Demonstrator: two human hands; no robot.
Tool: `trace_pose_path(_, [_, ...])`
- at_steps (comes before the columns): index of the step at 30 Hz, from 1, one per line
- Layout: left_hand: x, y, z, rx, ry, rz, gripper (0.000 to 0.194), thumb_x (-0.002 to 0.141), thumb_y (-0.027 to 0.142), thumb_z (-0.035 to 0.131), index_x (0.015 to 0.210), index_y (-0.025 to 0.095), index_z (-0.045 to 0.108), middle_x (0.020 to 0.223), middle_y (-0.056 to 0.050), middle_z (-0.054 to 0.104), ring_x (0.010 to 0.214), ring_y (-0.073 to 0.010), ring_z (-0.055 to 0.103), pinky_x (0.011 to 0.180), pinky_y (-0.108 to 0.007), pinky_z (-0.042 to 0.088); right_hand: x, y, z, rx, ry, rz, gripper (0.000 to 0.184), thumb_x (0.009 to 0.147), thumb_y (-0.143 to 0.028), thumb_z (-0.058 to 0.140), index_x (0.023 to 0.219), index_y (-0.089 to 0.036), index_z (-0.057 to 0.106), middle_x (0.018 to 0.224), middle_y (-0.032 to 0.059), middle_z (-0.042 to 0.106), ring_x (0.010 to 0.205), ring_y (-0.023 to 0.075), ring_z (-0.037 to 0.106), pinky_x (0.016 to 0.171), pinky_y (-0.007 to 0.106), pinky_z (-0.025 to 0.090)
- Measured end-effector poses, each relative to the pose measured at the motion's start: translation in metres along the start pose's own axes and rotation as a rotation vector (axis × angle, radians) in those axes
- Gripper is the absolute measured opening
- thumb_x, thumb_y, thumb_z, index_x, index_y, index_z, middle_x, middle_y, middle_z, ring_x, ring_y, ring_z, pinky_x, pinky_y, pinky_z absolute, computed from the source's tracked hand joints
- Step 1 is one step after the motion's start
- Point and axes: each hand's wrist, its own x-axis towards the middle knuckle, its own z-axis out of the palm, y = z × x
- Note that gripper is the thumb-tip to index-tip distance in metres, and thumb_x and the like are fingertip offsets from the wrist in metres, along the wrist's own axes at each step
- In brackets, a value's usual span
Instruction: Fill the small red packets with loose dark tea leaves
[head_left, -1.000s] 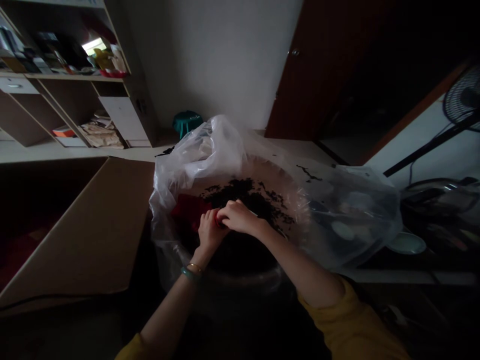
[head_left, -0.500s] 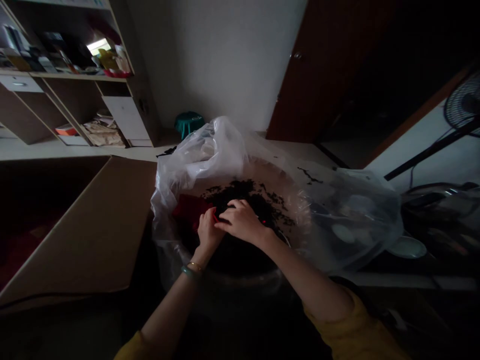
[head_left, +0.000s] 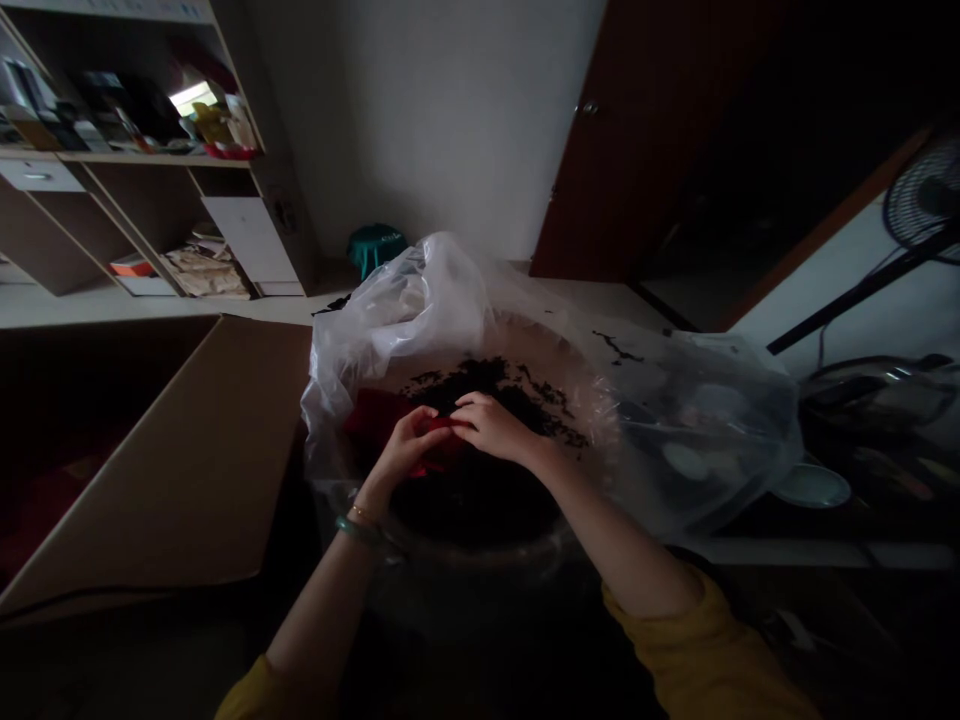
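1 head-worn camera, view forward and down.

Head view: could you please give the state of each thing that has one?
Left hand, pinching red item
Right hand, also on it
Red item, held in both hands
Plastic bag, open
Dark bits, loose and scattered
Cardboard box, open
White drawer, shut
Fan, cannot tell if running

the left hand (head_left: 405, 447) and right hand (head_left: 493, 426) hold a small red piece (head_left: 444, 455) between their fingers, above dark loose shreds (head_left: 484, 376) inside a spread, clear plastic bag (head_left: 444, 300). more red material (head_left: 373, 418) lies in the bag left of the shreds; an open cardboard box (head_left: 202, 460) stands just left of the bag.
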Motion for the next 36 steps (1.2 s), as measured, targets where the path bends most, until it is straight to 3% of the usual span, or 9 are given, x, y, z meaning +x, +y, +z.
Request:
trace_pose_path(5, [-0.004,0.006,0.012,-0.184,0.062,-0.050,0.048,0.052,0.036,0.084,0.080,0.016,0.051,0.070,0.002,0.067,0.056,-0.0108,0.061,0.054,-0.020,0.048,-0.004,-0.001,0.012,0.242,0.240,0.036,0.034,0.079,-0.014,0.060,0.112,-0.019,0.061,0.102,0.0070,0.063,0.096,0.0167,0.059,0.088,0.032,0.046])
trace_pose_path(9, [-0.007,0.005,0.018,-0.237,0.081,-0.068,0.046,0.054,0.037,0.083,0.085,0.013,0.060,0.071,-0.001,0.069,0.055,-0.0105,0.061,0.052,-0.020,0.048,-0.010,-0.001,0.027,0.496,0.420,0.240,0.046,0.072,-0.019,0.064,0.118,-0.018,0.057,0.103,0.0076,0.062,0.082,0.0153,0.060,0.072,0.029,0.050])
trace_pose_path(12, [-0.010,0.007,0.021,-0.255,0.106,-0.094,0.043,0.054,0.038,0.083,0.083,0.012,0.064,0.066,0.000,0.068,0.052,-0.0094,0.059,0.048,-0.018,0.045,-0.015,0.002,0.033,0.698,0.368,0.367,0.028,0.071,-0.031,0.066,0.094,-0.016,0.066,0.084,0.0042,0.067,0.073,0.0153,0.061,0.069,0.028,0.050])
trace_pose_path(15, [-0.013,0.012,0.024,-0.258,0.122,-0.131,0.039,0.055,0.040,0.082,0.077,0.012,0.065,0.059,0.001,0.065,0.048,-0.0089,0.056,0.044,-0.018,0.041,-0.018,0.004,0.034,0.832,0.348,0.447,0.027,0.068,-0.041,0.067,0.078,-0.016,0.067,0.073,0.0024,0.069,0.068,0.0161,0.062,0.065,0.028,0.049])
trace_pose_path(23, [-0.013,0.010,0.030,-0.239,0.194,-0.129,0.032,0.051,0.036,0.083,0.067,0.013,0.068,0.059,0.001,0.066,0.050,-0.0098,0.057,0.048,-0.019,0.042,-0.022,0.003,0.033,0.745,0.392,0.420,0.025,0.067,-0.039,0.068,0.078,-0.017,0.069,0.077,0.0034,0.072,0.074,0.0187,0.065,0.071,0.030,0.050])
trace_pose_path(26, [-0.015,0.010,0.032,-0.227,0.152,-0.132,0.032,0.056,0.039,0.081,0.070,0.013,0.068,0.061,0.001,0.067,0.050,-0.0089,0.057,0.048,-0.018,0.042,-0.024,0.004,0.031,0.726,0.380,0.398,0.023,0.069,-0.039,0.068,0.076,-0.017,0.071,0.076,0.0035,0.073,0.073,0.0192,0.066,0.070,0.030,0.049])
trace_pose_path(30, [-0.020,0.007,0.035,-0.204,-0.025,-0.147,0.046,0.059,0.039,0.080,0.095,0.014,0.066,0.076,-0.002,0.071,0.061,-0.0129,0.064,0.057,-0.021,0.049,-0.030,0.003,0.028,0.690,0.398,0.391,0.022,0.071,-0.038,0.067,0.073,-0.017,0.071,0.073,0.0035,0.073,0.070,0.0187,0.066,0.069,0.029,0.049])
trace_pose_path(32, [-0.023,0.003,0.037,-0.176,-0.090,-0.211,0.047,0.054,0.038,0.083,0.090,0.013,0.065,0.071,-0.003,0.070,0.059,-0.0149,0.065,0.056,-0.024,0.050,-0.031,0.000,0.028,0.668,0.378,0.386,0.020,0.072,-0.036,0.067,0.077,-0.017,0.071,0.076,0.0035,0.073,0.071,0.0180,0.065,0.069,0.028,0.049])
trace_pose_path(36, [-0.028,-0.004,0.043,-0.078,-0.110,-0.275,0.039,0.050,0.037,0.084,0.071,0.011,0.065,0.059,-0.002,0.066,0.050,-0.0128,0.060,0.050,-0.022,0.046,-0.033,-0.003,0.028,0.572,0.297,0.331,0.023,0.074,-0.035,0.069,0.089,-0.018,0.071,0.082,0.0038,0.072,0.072,0.0161,0.064,0.066,0.026,0.047])
